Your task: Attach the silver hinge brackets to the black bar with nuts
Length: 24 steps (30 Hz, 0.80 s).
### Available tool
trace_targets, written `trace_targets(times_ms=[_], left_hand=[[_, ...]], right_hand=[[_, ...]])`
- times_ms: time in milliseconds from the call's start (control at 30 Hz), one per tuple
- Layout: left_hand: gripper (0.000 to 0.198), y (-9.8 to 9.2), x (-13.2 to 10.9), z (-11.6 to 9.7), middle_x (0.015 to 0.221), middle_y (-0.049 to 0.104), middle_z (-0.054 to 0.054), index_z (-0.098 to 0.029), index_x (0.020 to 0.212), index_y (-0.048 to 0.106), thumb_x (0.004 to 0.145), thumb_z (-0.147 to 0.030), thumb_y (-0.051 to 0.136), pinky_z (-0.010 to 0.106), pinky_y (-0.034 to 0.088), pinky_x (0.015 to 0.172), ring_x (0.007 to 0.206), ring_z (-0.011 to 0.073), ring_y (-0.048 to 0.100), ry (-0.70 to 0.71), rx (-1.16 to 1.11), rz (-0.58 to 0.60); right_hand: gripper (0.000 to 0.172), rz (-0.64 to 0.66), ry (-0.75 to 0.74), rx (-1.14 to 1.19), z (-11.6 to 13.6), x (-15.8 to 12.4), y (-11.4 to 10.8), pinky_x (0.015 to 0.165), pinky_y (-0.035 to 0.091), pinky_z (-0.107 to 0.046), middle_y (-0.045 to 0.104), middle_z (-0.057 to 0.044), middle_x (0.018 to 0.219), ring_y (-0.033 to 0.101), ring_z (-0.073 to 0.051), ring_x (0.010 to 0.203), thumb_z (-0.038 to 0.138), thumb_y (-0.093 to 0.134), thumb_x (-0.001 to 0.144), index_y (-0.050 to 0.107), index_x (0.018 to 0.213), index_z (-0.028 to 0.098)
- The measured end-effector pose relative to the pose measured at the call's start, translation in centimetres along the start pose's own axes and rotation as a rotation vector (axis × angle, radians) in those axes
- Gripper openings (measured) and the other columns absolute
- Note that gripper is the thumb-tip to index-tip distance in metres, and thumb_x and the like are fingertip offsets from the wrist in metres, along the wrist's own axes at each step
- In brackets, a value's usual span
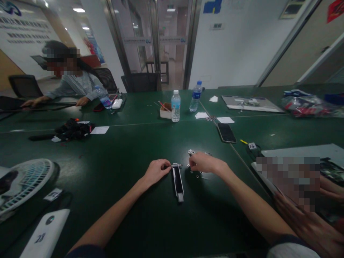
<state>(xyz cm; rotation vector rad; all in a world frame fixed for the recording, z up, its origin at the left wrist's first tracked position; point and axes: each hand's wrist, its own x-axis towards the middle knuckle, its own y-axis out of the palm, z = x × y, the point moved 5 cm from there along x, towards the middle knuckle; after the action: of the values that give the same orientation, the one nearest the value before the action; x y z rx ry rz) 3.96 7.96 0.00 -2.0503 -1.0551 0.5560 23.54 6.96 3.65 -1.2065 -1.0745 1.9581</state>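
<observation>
A narrow white-framed strip with a dark face [178,181] lies lengthwise on the green table in front of me. At its far end, the fingertips of my left hand [158,170] are closed on a thin metal rod [176,165] that sits crosswise over the strip. To the right, my right hand [204,162] reaches down with its fingers pinched together over several small metal pieces [197,176]. Whatever those fingers hold, if anything, is hidden. Just beyond the right fingertips lies a small silvery part [191,152].
Beyond my hands stand a water bottle [175,107], another bottle [195,97] and a small box [166,111]. A phone [226,133] lies to the right. A fan [27,182] and white power bank [45,233] are at left. People sit at far left and close right.
</observation>
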Motion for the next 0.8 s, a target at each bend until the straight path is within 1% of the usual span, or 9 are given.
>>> trace_targets(times_ms=[167,267,367,533,800], left_hand=[[0.023,-0.2,0.0,0.0,0.089,0.064,0.003,-0.017,0.101,0.067,0.089,-0.033,0.055,0.029,0.047,0.068,0.075,0.0179,0.058,-0.009,-0.004,0.016],[0.023,-0.2,0.0,0.0,0.09,0.065,0.003,-0.018,0.101,0.067,0.089,-0.033,0.054,0.03,0.047,0.071,0.078,0.0184,0.059,-0.012,-0.01,0.024],[0.023,-0.2,-0.1,0.1,0.093,0.066,0.003,-0.019,0.102,0.067,0.089,-0.033,0.055,0.03,0.048,0.073,0.081,0.0188,0.06,-0.008,-0.015,0.031],[0.022,-0.3,-0.1,0.0,0.096,0.067,0.003,-0.018,0.102,0.067,0.089,-0.031,0.055,0.029,0.048,0.074,0.083,0.0186,0.061,-0.009,-0.018,0.034],[0.02,-0.5,-0.1,-0.3,0.089,0.067,0.003,-0.018,0.098,0.068,0.088,-0.031,0.057,0.03,0.049,0.073,0.079,0.0185,0.061,-0.022,-0.006,0.02]], right_hand=[[0.013,0.113,0.063,-0.002,0.0,-0.3,0.6,0.062,0.044,-0.025,0.068,-0.005,0.087,0.064,-0.018,0.079,0.019,0.067,0.074,0.071,0.086,0.019],[0.016,0.165,0.097,-0.022,0.6,-0.7,0.4,0.06,0.044,-0.024,0.07,-0.005,0.087,0.065,-0.021,0.082,0.016,0.07,0.071,0.072,0.087,0.019],[0.02,0.193,0.13,-0.038,1.1,-1.0,0.2,0.059,0.044,-0.025,0.07,-0.007,0.091,0.065,-0.023,0.085,0.016,0.071,0.069,0.073,0.089,0.019],[0.021,0.212,0.149,-0.092,1.6,-1.0,0.4,0.059,0.046,-0.025,0.071,-0.009,0.092,0.066,-0.024,0.085,0.014,0.072,0.069,0.073,0.089,0.017],[0.02,0.177,0.143,-0.129,1.9,-0.8,0.4,0.061,0.047,-0.026,0.071,-0.01,0.09,0.066,-0.025,0.084,0.013,0.071,0.068,0.073,0.087,0.017]])
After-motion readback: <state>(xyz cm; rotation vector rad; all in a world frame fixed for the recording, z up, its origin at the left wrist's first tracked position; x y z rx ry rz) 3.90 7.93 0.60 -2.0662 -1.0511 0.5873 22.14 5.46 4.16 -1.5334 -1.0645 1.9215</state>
